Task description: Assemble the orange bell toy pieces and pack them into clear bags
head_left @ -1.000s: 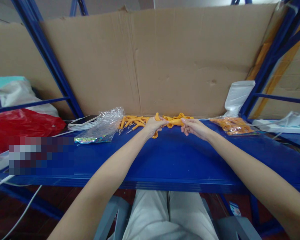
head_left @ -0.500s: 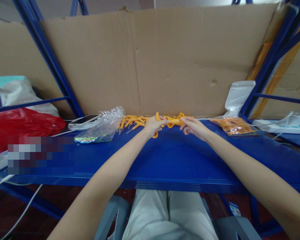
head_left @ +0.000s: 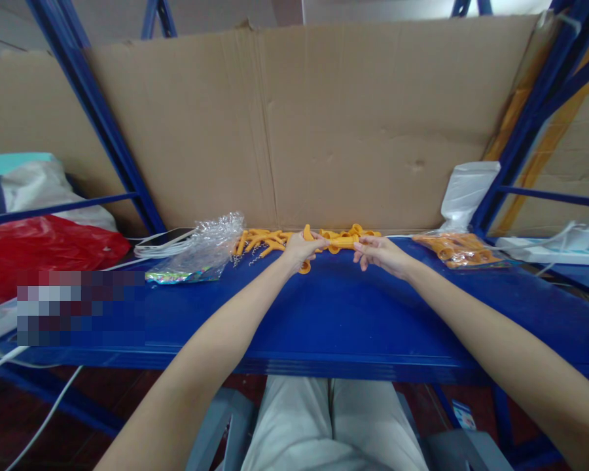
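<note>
My left hand (head_left: pixel 300 248) is closed round an orange plastic piece (head_left: pixel 307 231). Its curved end shows above the fingers and a rounded end below them. A short orange tube with flared ends (head_left: pixel 342 243) spans the gap between my hands, its left end at my left fingertips. My right hand (head_left: pixel 379 254) pinches the tube's right end between thumb and fingers. Whether the tube joins the left-hand piece is hidden. To the left lie several orange corkscrew handles (head_left: pixel 261 239) with metal spirals. Behind the tube is a pile of orange tubular parts (head_left: pixel 357 230).
A clear plastic bag (head_left: pixel 196 252) and white cable (head_left: pixel 164 245) lie at left, near a red bag (head_left: pixel 49 245). At right sit a bag of orange parts (head_left: pixel 459 250) and a power strip (head_left: pixel 550 248). Cardboard (head_left: pixel 324 131) backs the blue shelf (head_left: pixel 334 314).
The view has tipped up slightly. Between my hands the tube sits nearly level, and the right fingers have shifted slightly on its end. Both hands stay almost in place.
</note>
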